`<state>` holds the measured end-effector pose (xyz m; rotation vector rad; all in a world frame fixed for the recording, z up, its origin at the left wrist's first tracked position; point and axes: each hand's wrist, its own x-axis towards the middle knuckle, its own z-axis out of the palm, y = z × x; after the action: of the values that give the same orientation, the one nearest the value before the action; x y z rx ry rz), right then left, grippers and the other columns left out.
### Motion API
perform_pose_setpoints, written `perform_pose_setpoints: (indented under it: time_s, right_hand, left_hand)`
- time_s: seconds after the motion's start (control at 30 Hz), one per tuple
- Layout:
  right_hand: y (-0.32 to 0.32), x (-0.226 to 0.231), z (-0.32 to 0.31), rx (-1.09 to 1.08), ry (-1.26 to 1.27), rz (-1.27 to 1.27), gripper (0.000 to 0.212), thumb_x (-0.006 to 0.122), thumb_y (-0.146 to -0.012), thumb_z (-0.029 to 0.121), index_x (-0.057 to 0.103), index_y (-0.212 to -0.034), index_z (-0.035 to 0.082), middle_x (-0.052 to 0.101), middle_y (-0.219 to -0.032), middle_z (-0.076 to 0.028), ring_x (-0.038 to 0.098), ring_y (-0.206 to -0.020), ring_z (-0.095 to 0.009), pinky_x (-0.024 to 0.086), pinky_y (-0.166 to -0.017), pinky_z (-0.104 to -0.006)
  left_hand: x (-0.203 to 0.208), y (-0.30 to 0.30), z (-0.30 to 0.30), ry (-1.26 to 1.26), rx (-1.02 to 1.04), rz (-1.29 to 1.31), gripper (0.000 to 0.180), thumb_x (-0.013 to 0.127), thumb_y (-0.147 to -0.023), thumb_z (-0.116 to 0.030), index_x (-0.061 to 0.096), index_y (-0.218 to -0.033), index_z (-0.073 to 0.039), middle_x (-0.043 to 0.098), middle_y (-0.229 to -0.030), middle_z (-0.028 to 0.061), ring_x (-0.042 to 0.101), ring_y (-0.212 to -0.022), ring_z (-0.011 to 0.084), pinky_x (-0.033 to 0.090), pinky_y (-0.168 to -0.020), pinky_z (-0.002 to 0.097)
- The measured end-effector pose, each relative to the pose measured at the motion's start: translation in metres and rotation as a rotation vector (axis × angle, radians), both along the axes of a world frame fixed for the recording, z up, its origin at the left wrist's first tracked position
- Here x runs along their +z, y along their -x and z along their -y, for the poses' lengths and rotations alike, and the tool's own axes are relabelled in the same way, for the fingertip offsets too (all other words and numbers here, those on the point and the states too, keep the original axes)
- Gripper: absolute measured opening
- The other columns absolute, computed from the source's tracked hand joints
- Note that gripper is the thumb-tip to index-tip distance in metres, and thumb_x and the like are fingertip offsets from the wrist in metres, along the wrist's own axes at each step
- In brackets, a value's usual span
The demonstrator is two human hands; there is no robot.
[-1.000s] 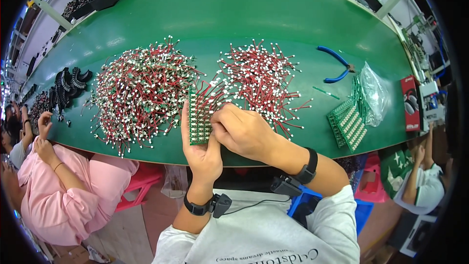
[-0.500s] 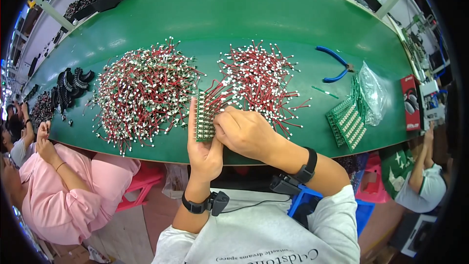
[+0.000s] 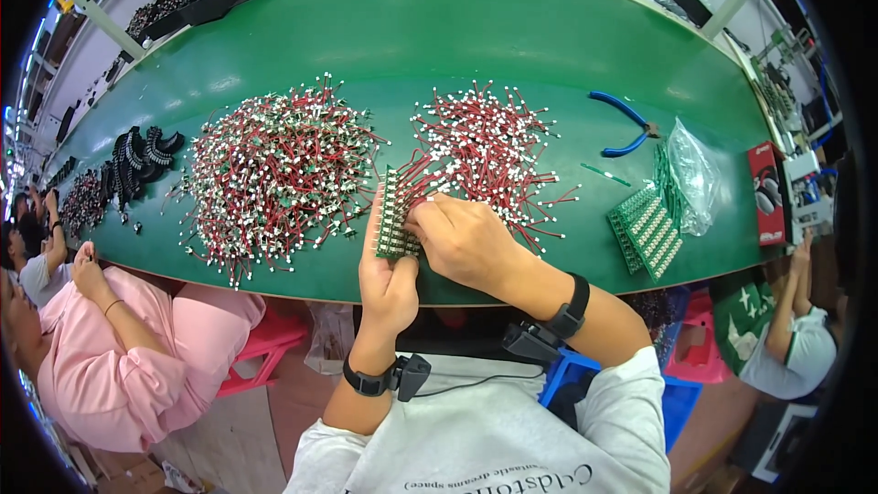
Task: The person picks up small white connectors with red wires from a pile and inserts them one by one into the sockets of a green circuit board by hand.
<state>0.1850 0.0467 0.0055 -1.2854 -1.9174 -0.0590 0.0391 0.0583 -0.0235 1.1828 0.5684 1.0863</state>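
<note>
A green circuit board panel (image 3: 394, 229) with rows of small pale connectors stands tilted in my left hand (image 3: 389, 288), its fingers behind it and the thumb along its lower edge. Several red wire leads (image 3: 416, 174) run from the panel's upper part off to the right. My right hand (image 3: 466, 242) is closed in a pinch at the panel's right edge; what its fingertips hold is hidden behind the knuckles. Just beyond my hands lie a large pile of red wire leads with white plugs and small green boards (image 3: 274, 174) and a smaller pile of red leads (image 3: 489, 146).
To the right are blue-handled pliers (image 3: 622, 123), a stack of green board panels (image 3: 647, 230), a clear plastic bag (image 3: 692, 178) and a red box (image 3: 766, 194). Black curved parts (image 3: 137, 160) lie at the left, near a co-worker in pink (image 3: 137, 357).
The panel has tilted and shifted slightly right and up in my left hand. My right hand has moved a little to the right, its fingers still pinched at the panel's edge.
</note>
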Motion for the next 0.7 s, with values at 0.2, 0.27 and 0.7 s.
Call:
perform_pose_setpoints:
  time_s: [0.2, 0.27, 0.7]
  right_hand:
    - [-0.002, 0.0, 0.001, -0.007, 0.041, -0.022, 0.015, 0.07, -0.081, 0.006, 0.061, -0.092, 0.001, 0.061, -0.075, -0.01, 0.063, -0.063, -0.027, 0.05, -0.051, -0.0362]
    - [-0.009, 0.025, 0.007, 0.046, 0.068, -0.068, 0.018, 0.071, -0.08, 0.006, 0.064, -0.095, 0.003, 0.062, -0.078, -0.009, 0.063, -0.065, -0.027, 0.05, -0.053, -0.0366]
    - [-0.037, 0.012, 0.045, 0.205, 0.228, 0.099, 0.017, 0.075, -0.072, 0.004, 0.065, -0.084, 0.01, 0.056, -0.09, -0.004, 0.059, -0.089, -0.024, 0.05, -0.069, -0.037]
  left_hand:
    - [-0.006, 0.0, -0.005, 0.164, 0.036, 0.056, 0.07, 0.037, -0.082, 0.017, 0.028, -0.15, 0.004, 0.052, -0.135, 0.0106, 0.056, -0.115, 0.0151, 0.044, -0.097, 0.0258]
    - [-0.003, 0.003, -0.004, 0.228, 0.066, 0.173, 0.062, 0.042, -0.082, 0.017, 0.038, -0.142, 0.004, 0.056, -0.129, 0.0113, 0.059, -0.112, 0.0179, 0.046, -0.097, 0.0297]
    - [0.021, 0.032, 0.012, 0.455, -0.042, 0.515, 0.063, 0.044, -0.082, 0.005, 0.035, -0.144, -0.003, 0.05, -0.139, 0.0208, 0.055, -0.124, 0.0385, 0.051, -0.098, 0.0607]
